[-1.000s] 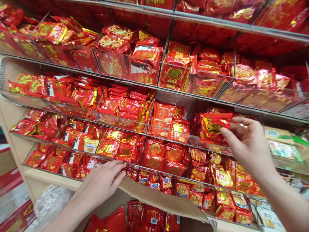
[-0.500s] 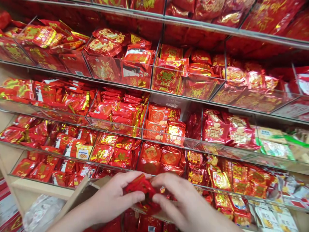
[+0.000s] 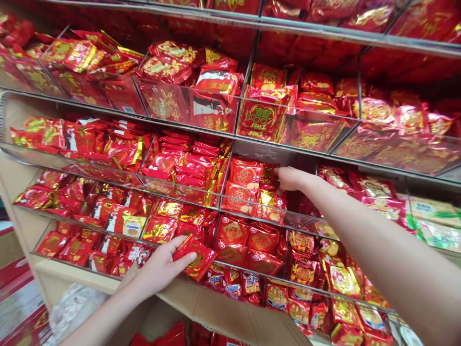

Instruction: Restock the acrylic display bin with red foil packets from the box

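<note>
Carton (image 3: 219,307) cut off, held packet (image 3: 201,263) part-covered

Bare left hand (image 3: 164,266), bare right hand (image 3: 291,179), 2 bare forearms (image 3: 374,240)

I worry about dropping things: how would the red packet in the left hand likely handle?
The red packet looks light: the left hand pinches just one end. Its shiny surface suggests it may be slippery. Being flat, it would probably slide rather than roll when pushed.
</note>
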Tool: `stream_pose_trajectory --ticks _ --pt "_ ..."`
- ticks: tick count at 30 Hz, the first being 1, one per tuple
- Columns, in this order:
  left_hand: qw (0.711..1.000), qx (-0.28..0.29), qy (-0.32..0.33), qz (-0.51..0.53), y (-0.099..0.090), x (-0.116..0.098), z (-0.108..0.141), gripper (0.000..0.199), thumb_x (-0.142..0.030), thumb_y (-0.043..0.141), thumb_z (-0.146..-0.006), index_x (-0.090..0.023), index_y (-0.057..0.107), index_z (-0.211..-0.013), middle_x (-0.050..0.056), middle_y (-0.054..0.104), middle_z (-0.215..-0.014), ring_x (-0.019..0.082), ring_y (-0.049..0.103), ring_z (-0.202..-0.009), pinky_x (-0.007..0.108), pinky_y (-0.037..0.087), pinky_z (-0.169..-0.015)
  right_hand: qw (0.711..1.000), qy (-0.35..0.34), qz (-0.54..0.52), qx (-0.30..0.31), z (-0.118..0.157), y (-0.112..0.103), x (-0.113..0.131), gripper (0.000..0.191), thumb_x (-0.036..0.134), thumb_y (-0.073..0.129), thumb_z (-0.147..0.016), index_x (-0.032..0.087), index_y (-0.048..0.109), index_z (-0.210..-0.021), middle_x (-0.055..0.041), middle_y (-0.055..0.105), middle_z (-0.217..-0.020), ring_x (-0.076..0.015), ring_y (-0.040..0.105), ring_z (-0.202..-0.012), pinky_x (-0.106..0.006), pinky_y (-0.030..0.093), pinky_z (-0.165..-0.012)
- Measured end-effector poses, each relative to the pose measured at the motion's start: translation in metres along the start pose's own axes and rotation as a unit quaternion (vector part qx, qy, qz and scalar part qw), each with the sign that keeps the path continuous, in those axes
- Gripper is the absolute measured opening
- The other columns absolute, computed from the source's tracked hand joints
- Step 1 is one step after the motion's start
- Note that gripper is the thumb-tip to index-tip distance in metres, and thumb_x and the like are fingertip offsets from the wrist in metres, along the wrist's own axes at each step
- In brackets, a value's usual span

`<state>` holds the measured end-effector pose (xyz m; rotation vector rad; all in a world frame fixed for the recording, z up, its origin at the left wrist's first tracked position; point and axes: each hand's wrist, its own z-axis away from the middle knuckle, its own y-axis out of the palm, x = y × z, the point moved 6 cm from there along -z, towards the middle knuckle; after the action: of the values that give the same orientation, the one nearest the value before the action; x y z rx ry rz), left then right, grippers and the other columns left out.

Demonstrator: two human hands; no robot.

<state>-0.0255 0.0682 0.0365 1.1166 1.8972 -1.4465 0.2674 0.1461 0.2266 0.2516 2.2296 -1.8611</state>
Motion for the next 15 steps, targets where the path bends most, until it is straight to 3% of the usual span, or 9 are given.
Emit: stream_pose_trajectory --ticks 4,6,11,15 --pt "1.0 -0.003 -0.01 -0.008 -0.001 0.002 0.002 0.055 -0.052 0.06 -0.066 -0.015 0.063 -0.106 0.009 0.064 -0.114 0.027 0.056 -0.11 0.036 0.044 -0.095 0.999 0.028 -0.029 0.014 -0.008 -0.003 -0.011 0.029 0.016 0.069 -0.066 0.016 0.066 -0.095 -0.0057 0.069 -0.091 -0.0193 0.064 -0.081 -0.023 0.048 -0.068" --pt "1.0 0.004 0.005 -0.012 -0.001 0.001 0.002 0.051 -0.05 0.058 -0.069 -0.017 0.063 -0.107 0.007 0.065 -0.114 0.027 0.056 -0.109 0.034 0.045 -0.094 0.997 0.055 -0.046 -0.001 -0.012 -0.007 -0.018 0.025 0.017 0.058 -0.076 0.015 0.064 -0.101 -0.0066 0.069 -0.092 -0.0177 0.064 -0.078 -0.023 0.048 -0.065" --pt "0.999 0.031 0.022 -0.039 0.004 0.002 0.003 0.051 -0.048 0.055 -0.073 -0.018 0.058 -0.114 0.005 0.062 -0.118 0.025 0.055 -0.111 0.034 0.042 -0.097 0.987 0.132 -0.071 -0.053 -0.024 -0.006 -0.029 0.03 0.018 0.052 -0.079 0.002 0.062 -0.103 -0.0203 0.065 -0.096 -0.0278 0.062 -0.092 -0.03 0.049 -0.073" --pt "0.998 0.018 0.031 -0.057 0.004 0.002 0.005 0.05 -0.048 0.055 -0.073 -0.018 0.06 -0.112 0.004 0.063 -0.117 0.024 0.057 -0.109 0.031 0.044 -0.095 0.977 0.16 -0.11 -0.092 -0.029 0.002 -0.029 0.03 0.014 0.047 -0.08 0.001 0.062 -0.103 -0.022 0.062 -0.106 -0.0307 0.058 -0.101 -0.032 0.047 -0.08"
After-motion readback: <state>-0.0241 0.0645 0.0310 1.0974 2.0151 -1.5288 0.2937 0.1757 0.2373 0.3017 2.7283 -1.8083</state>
